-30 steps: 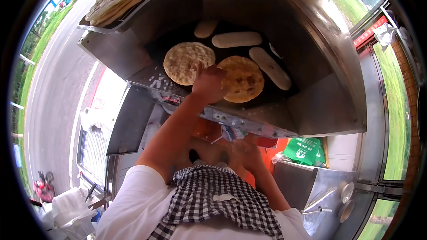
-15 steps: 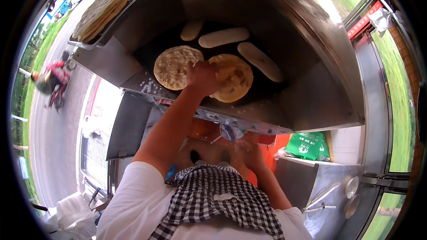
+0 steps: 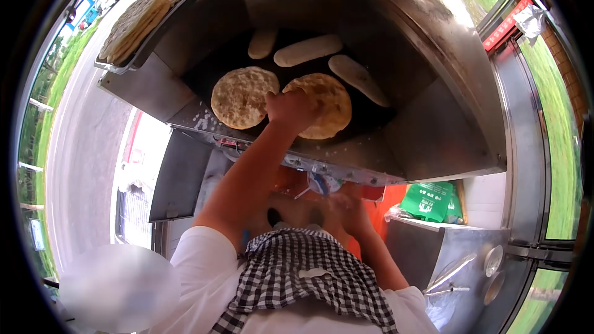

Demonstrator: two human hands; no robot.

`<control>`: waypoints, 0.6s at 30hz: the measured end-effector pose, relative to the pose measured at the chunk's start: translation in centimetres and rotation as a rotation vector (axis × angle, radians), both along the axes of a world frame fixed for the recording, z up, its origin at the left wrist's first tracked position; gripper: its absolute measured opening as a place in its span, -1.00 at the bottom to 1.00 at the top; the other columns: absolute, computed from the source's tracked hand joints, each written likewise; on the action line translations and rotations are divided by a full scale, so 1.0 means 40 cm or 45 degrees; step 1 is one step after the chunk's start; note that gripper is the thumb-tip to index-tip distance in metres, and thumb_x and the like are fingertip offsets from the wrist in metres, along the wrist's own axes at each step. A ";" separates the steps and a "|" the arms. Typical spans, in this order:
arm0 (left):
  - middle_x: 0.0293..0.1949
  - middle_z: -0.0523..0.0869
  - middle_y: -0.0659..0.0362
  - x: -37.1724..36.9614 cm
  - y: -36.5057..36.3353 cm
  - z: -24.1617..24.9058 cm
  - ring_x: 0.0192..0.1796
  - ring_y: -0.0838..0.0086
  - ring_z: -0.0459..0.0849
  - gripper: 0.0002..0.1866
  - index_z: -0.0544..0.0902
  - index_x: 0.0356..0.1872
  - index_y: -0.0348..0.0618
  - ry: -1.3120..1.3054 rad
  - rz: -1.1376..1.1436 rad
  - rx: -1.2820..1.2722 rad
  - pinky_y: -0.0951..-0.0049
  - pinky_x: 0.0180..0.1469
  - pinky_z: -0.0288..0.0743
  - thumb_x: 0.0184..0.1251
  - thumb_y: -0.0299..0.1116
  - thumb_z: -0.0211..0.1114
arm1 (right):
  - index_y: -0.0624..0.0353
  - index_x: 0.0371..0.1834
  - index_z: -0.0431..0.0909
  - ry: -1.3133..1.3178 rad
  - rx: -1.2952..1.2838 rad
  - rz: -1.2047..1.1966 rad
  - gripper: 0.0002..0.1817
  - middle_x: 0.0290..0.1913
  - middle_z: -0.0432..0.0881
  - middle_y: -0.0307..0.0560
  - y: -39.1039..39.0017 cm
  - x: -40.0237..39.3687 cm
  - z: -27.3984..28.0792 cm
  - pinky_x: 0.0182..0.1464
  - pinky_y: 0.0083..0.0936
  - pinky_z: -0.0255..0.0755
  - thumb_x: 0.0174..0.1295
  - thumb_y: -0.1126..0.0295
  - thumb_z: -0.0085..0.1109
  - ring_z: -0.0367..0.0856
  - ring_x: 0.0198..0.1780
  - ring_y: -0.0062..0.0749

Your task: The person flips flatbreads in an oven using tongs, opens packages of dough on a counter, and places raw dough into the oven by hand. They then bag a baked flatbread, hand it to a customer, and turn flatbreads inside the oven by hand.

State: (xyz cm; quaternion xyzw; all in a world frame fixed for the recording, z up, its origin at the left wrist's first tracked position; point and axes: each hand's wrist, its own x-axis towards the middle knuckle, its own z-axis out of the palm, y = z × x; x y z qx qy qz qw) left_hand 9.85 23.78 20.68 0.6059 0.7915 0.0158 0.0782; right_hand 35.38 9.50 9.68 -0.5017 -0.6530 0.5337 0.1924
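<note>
My left hand reaches over the griddle, its fingers curled down onto the left edge of a browned round flatbread. The hand covers part of that edge. Close by on the left lies a paler, spotted round flatbread, just by my thumb side. Behind them rest two long pale dough pieces and a shorter one. My right hand hangs low below the griddle's front edge, in front of my checked apron; its fingers are blurred.
Stacked flatbreads fill a tray at the upper left. High metal walls surround the griddle. A green bag lies on the steel cabinet at right. A blurred white round shape appears at lower left, beside the road.
My left hand has shifted slightly right, further over the browned flatbread. The rider on the road has left the view, and the blurred white shape has appeared at lower left.
</note>
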 end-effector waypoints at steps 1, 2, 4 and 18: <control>-0.20 0.80 0.08 0.000 0.010 0.007 -0.10 0.19 0.77 -0.37 0.68 -0.03 -0.14 -0.006 0.011 -0.092 0.07 0.08 0.43 0.21 0.26 0.23 | 0.30 0.06 0.64 -0.010 -0.014 0.000 -0.67 -0.08 0.77 0.01 0.000 -0.002 0.004 0.03 -0.53 0.55 0.36 0.30 0.30 0.74 -0.06 -0.44; -0.16 0.80 0.09 0.003 0.014 0.011 -0.09 0.21 0.77 -0.41 0.70 0.00 -0.11 -0.012 0.020 -0.186 0.11 0.04 0.46 0.25 0.22 0.20 | 0.31 0.06 0.63 -0.021 -0.030 -0.002 -0.67 -0.08 0.77 0.01 -0.001 -0.001 0.009 0.03 -0.53 0.55 0.36 0.31 0.30 0.74 -0.06 -0.44; -0.20 0.81 0.10 0.011 -0.001 0.011 -0.10 0.21 0.78 -0.46 0.70 -0.04 -0.10 -0.007 -0.008 -0.085 0.11 0.03 0.46 0.25 0.16 0.20 | 0.33 0.05 0.63 0.012 -0.032 -0.013 -0.68 -0.08 0.77 0.00 -0.001 0.005 0.019 0.03 -0.53 0.55 0.37 0.32 0.29 0.74 -0.05 -0.45; -0.09 0.74 0.04 -0.016 -0.189 -0.011 0.08 0.11 0.65 -0.54 0.67 0.02 -0.13 -0.241 -0.040 0.647 0.08 0.19 0.41 0.13 -0.12 0.42 | 0.34 -0.01 0.61 0.056 0.020 0.217 -0.71 -0.20 0.74 -0.06 0.016 -0.006 0.011 -0.05 -0.54 0.53 0.39 0.31 0.24 0.70 -0.12 -0.47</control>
